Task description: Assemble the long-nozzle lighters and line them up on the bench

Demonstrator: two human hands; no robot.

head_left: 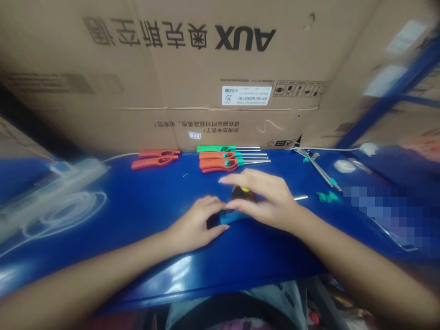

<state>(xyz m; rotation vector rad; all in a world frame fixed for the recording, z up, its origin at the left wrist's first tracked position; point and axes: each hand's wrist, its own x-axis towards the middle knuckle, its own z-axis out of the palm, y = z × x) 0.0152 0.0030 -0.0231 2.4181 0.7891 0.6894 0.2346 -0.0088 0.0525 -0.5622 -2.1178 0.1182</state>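
A blue lighter body (233, 217) lies low on the blue table, its metal tube (301, 198) showing beyond my right hand. My left hand (198, 221) is closed round the lighter's left end, thumb in front. My right hand (266, 198) holds a dark object with a yellow part (243, 190) over the lighter, thumb near its body. Behind my hands lie orange lighters (217, 164) and a green one (213, 148), their metal tubes pointing right. Two red-orange handles (154, 162) without visible tubes rest farther left.
A large cardboard box (165, 82) stands along the back. At the right are loose metal tubes (321, 170), green pieces (327, 197) and a white round object (344, 166). A power strip (55, 192) with a coiled white cable (74, 211) is at the left.
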